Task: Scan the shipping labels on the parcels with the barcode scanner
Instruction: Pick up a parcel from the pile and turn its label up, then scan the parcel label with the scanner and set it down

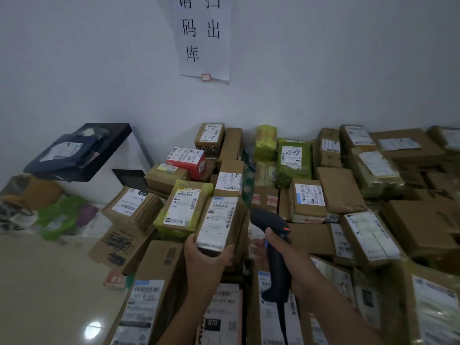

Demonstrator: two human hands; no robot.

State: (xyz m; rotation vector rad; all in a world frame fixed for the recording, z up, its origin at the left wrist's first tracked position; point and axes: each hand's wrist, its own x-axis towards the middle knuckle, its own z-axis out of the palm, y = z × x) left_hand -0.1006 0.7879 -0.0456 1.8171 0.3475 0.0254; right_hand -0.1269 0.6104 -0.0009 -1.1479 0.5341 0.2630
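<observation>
My left hand (207,257) grips the near end of a small brown cardboard parcel (239,220), lifted above the pile. Its white shipping label (217,224) with barcodes faces up. My right hand (283,252) holds the handle of a black barcode scanner (268,221) with an orange button. The scanner's head sits just right of the held parcel, pointing up and left. A dark cable hangs from the scanner's handle.
Several taped cardboard and green-wrapped parcels (293,158) with labels fill the floor against the white wall. A black shelf (109,143) with a dark bag stands at the left. A paper sign (204,36) hangs on the wall. Pale floor tiles (44,282) show at the lower left.
</observation>
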